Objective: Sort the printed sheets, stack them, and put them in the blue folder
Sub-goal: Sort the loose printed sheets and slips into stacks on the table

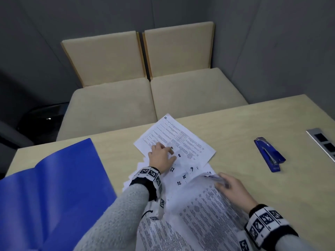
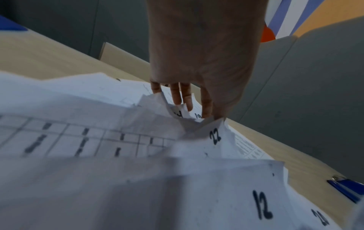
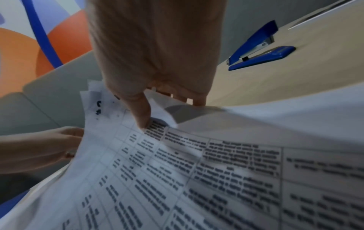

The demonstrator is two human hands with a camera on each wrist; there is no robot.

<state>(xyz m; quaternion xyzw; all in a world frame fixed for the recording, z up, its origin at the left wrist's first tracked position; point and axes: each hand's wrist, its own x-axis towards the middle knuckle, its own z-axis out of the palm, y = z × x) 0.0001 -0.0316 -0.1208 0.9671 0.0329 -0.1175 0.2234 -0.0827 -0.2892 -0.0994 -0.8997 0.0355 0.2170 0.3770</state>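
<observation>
Printed sheets [image 1: 183,176] with handwritten corner numbers lie fanned in a loose pile at the middle of the table; one marked 21 [image 1: 181,140] lies farthest out. My left hand [image 1: 171,154] rests on the fan, its straight fingers [image 2: 177,96] pressing among curled sheet corners near the numbers 22 and 12. My right hand [image 1: 220,180] pinches the corner of a printed sheet [image 3: 197,171], thumb [image 3: 141,112] on top and fingers beneath, and holds that corner raised off the pile. The blue folder [image 1: 54,187] lies open at the left of the table.
A blue stapler [image 1: 270,154] lies on the table [image 1: 235,124] to the right of the sheets. A metal socket panel [image 1: 322,140] is set into the far right edge. Two beige chairs [image 1: 145,87] stand behind the table.
</observation>
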